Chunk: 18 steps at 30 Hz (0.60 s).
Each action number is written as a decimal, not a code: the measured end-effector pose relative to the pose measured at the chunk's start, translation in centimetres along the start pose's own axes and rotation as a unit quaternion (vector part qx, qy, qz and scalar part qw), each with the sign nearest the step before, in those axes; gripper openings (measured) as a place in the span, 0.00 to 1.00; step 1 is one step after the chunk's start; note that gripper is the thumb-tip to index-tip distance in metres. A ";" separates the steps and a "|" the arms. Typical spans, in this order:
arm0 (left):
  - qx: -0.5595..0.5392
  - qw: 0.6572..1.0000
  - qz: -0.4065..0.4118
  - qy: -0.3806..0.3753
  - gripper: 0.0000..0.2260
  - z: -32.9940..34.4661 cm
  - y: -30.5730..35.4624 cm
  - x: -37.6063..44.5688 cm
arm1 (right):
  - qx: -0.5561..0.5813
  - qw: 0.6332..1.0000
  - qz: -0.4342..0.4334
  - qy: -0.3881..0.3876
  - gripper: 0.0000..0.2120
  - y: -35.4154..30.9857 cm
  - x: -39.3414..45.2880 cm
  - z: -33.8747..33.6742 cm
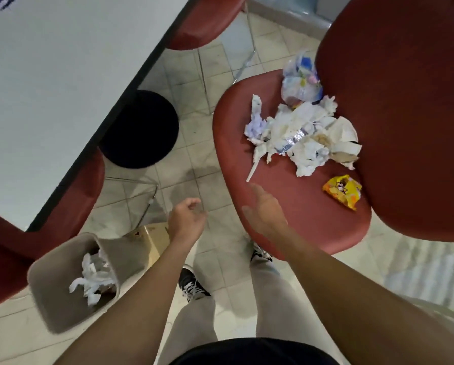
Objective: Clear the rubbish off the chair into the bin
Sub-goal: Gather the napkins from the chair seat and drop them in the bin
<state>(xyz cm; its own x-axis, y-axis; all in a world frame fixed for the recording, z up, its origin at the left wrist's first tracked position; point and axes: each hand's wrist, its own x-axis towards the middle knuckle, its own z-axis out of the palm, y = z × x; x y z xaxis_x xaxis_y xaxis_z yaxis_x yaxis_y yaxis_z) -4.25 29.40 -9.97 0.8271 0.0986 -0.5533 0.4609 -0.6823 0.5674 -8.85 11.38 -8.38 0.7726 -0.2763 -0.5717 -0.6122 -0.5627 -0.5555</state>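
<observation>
A red chair (286, 185) stands at the right with rubbish on its seat. A heap of crumpled white paper and foil (305, 135) lies mid-seat, a crumpled plastic bag (301, 80) sits behind it, and a yellow snack wrapper (343, 191) lies apart near the backrest. A beige bin (49, 299) stands on the floor at lower left with crumpled white paper (94, 277) inside. My right hand (264, 212) hovers over the seat's front edge, fingers straight, holding nothing. My left hand (186, 217) hangs over the floor between bin and chair, fingers loosely curled, empty.
A white table (49, 88) with a dark edge fills the upper left, with red chairs (207, 19) tucked around it and its round black base (141, 127) on the tiled floor. My legs and shoes are below the hands.
</observation>
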 end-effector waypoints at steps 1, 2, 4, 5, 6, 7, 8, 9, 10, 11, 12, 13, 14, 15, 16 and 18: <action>0.009 1.000 0.008 -0.010 0.13 1.5 1.5 0.4 | 0.004 1.000 0.006 0.008 0.29 1.0 0.6 -1.4; 0.016 1.000 0.016 -0.017 0.13 2.6 2.7 0.6 | 0.009 1.000 0.012 0.013 0.29 1.9 1.1 -2.5; 0.028 0.999 0.034 -0.031 0.13 5.5 5.5 1.4 | 0.014 0.999 0.025 0.021 0.30 4.2 2.9 -5.0; 0.030 0.998 0.043 -0.037 0.12 6.3 6.6 1.6 | 0.010 0.999 0.024 0.024 0.30 4.8 3.5 -5.8; 0.033 0.997 0.056 -0.045 0.12 7.5 7.9 2.0 | 0.010 0.999 0.026 0.032 0.30 5.7 4.4 -6.8; 0.039 0.996 0.066 -0.052 0.12 8.6 9.0 2.4 | 0.015 0.999 0.031 0.040 0.30 6.4 5.3 -7.7; 0.043 0.995 0.074 -0.055 0.11 9.9 10.1 3.1 | 0.018 0.998 0.035 0.050 0.30 7.1 6.4 -8.7; 0.050 0.994 0.079 -0.058 0.11 11.1 11.1 3.7 | 0.018 0.997 0.041 0.060 0.30 7.7 7.4 -9.5; 0.056 0.993 0.085 -0.060 0.11 12.2 12.0 4.4 | 0.014 0.996 0.047 0.070 0.29 8.2 8.4 -10.2; 0.062 0.992 0.089 -0.062 0.11 13.5 13.0 5.4 | 0.007 0.995 0.054 0.081 0.29 8.9 9.8 -11.0; 0.065 0.991 0.094 -0.063 0.12 14.1 13.6 5.9 | -0.001 0.994 0.056 0.093 0.29 9.2 10.5 -11.3; 0.066 0.991 0.100 -0.062 0.13 14.9 14.3 6.5 | -0.006 0.993 0.056 0.107 0.29 9.7 11.4 -11.7; 0.065 0.990 0.113 -0.057 0.14 15.9 15.0 7.3 | -0.010 0.991 0.055 0.118 0.29 10.3 12.6 -12.0; 0.068 0.988 0.131 -0.052 0.15 16.6 15.7 7.9 | -0.013 0.990 0.057 0.126 0.30 10.8 13.5 -12.3; 0.073 0.984 0.157 -0.047 0.17 17.3 16.4 8.5 | -0.017 0.989 0.062 0.133 0.30 11.3 14.4 -12.5; 0.086 0.972 0.217 -0.037 0.20 18.7 17.8 9.9 | -0.034 0.987 0.076 0.138 0.30 12.2 16.2 -12.9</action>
<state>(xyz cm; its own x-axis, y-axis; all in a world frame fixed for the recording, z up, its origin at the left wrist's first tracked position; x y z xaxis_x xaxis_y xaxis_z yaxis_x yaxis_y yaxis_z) 6.12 4.71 -16.73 0.9030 -0.2740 -0.3309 0.0075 -0.7601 0.6498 -1.58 -10.00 -16.64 0.6944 -0.5582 -0.4542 -0.7196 -0.5460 -0.4290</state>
